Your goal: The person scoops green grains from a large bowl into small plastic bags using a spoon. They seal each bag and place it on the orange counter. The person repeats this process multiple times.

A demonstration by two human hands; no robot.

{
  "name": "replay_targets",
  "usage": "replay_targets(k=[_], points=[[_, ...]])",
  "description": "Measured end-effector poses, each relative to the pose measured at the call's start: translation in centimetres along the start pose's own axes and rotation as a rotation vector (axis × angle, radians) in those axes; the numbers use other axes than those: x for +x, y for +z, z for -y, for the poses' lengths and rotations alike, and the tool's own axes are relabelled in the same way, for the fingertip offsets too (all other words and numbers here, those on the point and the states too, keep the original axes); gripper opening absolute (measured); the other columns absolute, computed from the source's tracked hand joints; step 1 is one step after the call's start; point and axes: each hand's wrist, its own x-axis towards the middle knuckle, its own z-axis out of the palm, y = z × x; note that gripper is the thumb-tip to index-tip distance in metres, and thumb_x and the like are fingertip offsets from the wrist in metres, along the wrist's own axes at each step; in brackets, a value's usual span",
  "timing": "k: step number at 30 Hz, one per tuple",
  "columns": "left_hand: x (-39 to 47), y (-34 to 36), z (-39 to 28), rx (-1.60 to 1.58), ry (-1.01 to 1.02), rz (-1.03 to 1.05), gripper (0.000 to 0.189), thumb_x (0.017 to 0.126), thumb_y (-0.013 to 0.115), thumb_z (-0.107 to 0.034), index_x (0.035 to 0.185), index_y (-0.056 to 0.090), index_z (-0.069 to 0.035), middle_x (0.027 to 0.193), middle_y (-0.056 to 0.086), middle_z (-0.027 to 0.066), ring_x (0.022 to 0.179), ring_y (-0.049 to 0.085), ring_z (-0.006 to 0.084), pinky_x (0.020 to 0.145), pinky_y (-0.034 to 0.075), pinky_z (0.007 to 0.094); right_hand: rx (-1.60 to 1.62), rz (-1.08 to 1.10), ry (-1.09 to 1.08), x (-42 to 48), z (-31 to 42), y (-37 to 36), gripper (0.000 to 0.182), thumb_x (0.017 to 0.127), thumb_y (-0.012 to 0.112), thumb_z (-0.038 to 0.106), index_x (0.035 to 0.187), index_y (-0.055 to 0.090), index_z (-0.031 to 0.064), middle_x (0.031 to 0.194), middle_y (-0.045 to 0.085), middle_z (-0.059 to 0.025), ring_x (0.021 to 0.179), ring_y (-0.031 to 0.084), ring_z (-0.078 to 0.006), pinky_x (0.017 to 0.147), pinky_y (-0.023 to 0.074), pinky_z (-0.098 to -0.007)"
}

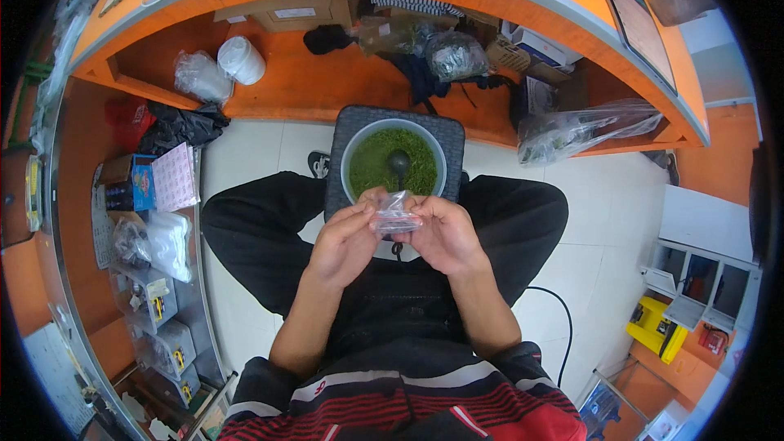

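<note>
Between my two hands is a small clear plastic zip bag with a red line along its edge. My left hand grips its left side, and my right hand pinches the right side. Just beyond my fingers stands a round pale bowl, full of chopped green leafy material. A dark spoon or scoop rests in the greens, its handle pointing toward me. The bowl sits on a dark woven-textured stool between my knees. Whether the bag holds anything cannot be made out.
An orange counter curves ahead, its shelf holding white tubs, bagged goods and cardboard boxes. Plastic bins and packs of bags line the left. A yellow case lies right; a black cable crosses the floor.
</note>
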Motion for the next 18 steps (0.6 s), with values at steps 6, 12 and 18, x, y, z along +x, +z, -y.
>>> replay_targets(k=[6, 12, 18], points=[[-0.2, 2.0, 0.0, 0.371, 0.116, -0.107, 0.019, 0.097, 0.052, -0.014, 0.094, 0.062, 0.002, 0.12, 0.045, 0.0041, 0.102, 0.048, 0.0125, 0.094, 0.036, 0.0295, -0.641, -0.143, -0.426, -1.1, -0.8, 1.4, 0.021, 0.079, 0.064, -0.005, 0.094, 0.054, 0.0058, 0.094, 0.056, -0.0017, 0.09, 0.056, -0.0111, 0.08, 0.0439, -0.0265], [-0.2, 2.6, 2.5, 0.827, 0.462, -0.238, 0.009, 0.086, 0.062, 0.008, 0.091, 0.058, 0.001, 0.116, 0.045, 0.0065, 0.085, 0.055, 0.0087, 0.07, 0.047, 0.0213, -1.223, -0.515, -0.91, 0.0, -2.0, 1.3, 0.021, 0.076, 0.069, -0.001, 0.091, 0.055, 0.0024, 0.084, 0.058, -0.0095, 0.069, 0.061, -0.0205, 0.061, 0.049, -0.0319], [0.7, 0.8, 2.3, 0.766, 0.795, -0.408, 0.033, 0.082, 0.056, 0.018, 0.107, 0.046, -0.001, 0.109, 0.046, 0.009, 0.078, 0.058, 0.0109, 0.063, 0.05, 0.0208, -1.489, -0.539, -1.141, 0.1, -2.3, 0.9, 0.018, 0.074, 0.068, 0.0, 0.089, 0.058, 0.0021, 0.078, 0.057, -0.0129, 0.061, 0.06, -0.0281, 0.055, 0.049, -0.0358]])
